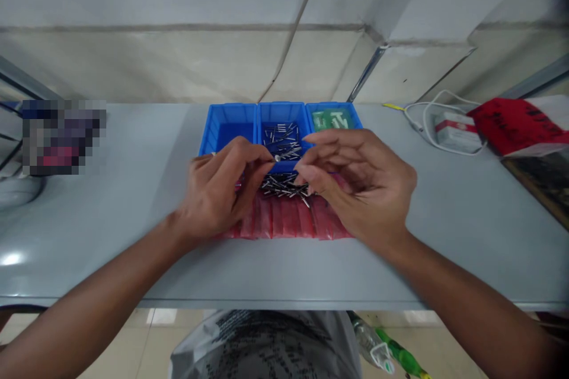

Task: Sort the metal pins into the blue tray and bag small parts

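My left hand [222,186] is closed, thumb and forefinger pinching a small screw-like piece [278,158] with a pale round end. My right hand [364,177] is beside it on the right, fingers curved, thumb and forefinger apart with nothing visible between them. Under both hands lies a pile of small dark and silver metal pins [284,186]. They rest at the top of a row of red plastic bags [284,219], partly hidden by the hands. Behind, the middle blue bin [281,108] contains similar metal pins [282,133].
To the left is another blue bin [231,109]; the right blue bin [355,115] holds green-and-white packets [333,119]. A white box [457,130] with a cable and a red package [520,127] lie on the grey table [444,231] at right. Bottles [400,355] are on the floor.
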### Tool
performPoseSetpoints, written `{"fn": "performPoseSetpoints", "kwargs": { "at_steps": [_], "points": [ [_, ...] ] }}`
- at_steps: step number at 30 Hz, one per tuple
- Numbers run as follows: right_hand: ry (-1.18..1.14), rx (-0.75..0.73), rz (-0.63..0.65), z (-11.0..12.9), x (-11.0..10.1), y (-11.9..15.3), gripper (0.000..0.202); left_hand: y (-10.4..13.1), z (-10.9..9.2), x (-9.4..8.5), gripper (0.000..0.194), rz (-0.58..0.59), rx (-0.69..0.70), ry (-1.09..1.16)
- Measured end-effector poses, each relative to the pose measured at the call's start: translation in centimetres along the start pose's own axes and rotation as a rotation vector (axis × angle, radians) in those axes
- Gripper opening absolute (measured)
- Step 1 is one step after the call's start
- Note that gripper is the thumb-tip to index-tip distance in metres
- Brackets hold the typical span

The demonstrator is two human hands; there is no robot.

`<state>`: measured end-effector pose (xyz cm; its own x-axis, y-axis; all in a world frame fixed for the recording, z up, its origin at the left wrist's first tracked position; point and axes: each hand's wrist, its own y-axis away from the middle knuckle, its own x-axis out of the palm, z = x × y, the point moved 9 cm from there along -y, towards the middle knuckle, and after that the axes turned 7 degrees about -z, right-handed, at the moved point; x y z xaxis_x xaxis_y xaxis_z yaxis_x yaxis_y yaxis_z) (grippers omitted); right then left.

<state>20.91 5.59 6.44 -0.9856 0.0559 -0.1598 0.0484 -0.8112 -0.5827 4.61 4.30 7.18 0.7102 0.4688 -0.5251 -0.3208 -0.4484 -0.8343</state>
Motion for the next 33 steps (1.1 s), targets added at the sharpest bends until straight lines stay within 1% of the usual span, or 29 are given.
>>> {"fn": "performPoseSetpoints", "kwargs": {
  "at_steps": [2,4,6,7,9,12,15,17,20,22,26,30,33],
  "points": [
    [0.134,-0.145,0.039,0.9,0.3,0.1,0.033,0.1,-0.5,0.4,0.007,0.048,0.082,-0.070],
    [0.315,-0.346,0.062,2.1,0.7,0.5,0.025,0.2,-1.0,0.6,0.008,0.074,0.153,-0.116],
    [0.453,-0.485,0.053,2.8,0.9,0.9,0.019,0.3,-1.2,0.7,0.009,0.080,0.181,-0.140],
    [0.488,-0.516,0.045,2.9,0.9,1.0,0.018,0.4,-1.2,0.7,0.009,0.077,0.186,-0.147],
    [0.523,-0.528,0.030,2.8,0.8,1.0,0.019,0.4,-1.3,0.5,0.009,0.058,0.186,-0.160],
    [0.522,-0.550,0.029,2.7,0.8,1.0,0.019,0.4,-1.4,0.3,0.008,0.036,0.182,-0.169],
    [0.525,-0.590,0.014,3.1,0.8,1.2,0.022,0.3,-1.3,0.4,0.008,0.048,0.173,-0.149],
    [0.552,-0.582,-0.010,3.2,0.6,1.2,0.024,0.3,-1.2,0.5,0.008,0.062,0.170,-0.141],
    [0.533,-0.548,-0.009,3.2,0.5,1.0,0.018,0.4,-1.2,0.8,0.010,0.084,0.181,-0.124],
    [0.504,-0.534,-0.010,3.2,0.5,0.9,0.014,0.4,-1.2,0.5,0.012,0.060,0.161,-0.088],
    [0.413,-0.480,-0.011,2.8,0.2,0.7,0.011,0.2,-0.9,-0.7,0.010,-0.053,0.068,-0.029],
    [0.224,-0.306,0.050,2.0,0.3,0.4,0.011,0.1,-1.3,-1.0,0.003,-0.083,0.117,-0.023],
    [0.108,-0.164,0.057,1.5,0.5,0.4,0.014,0.1,-1.1,-1.0,0.010,-0.092,0.124,-0.027]
  ]
}}
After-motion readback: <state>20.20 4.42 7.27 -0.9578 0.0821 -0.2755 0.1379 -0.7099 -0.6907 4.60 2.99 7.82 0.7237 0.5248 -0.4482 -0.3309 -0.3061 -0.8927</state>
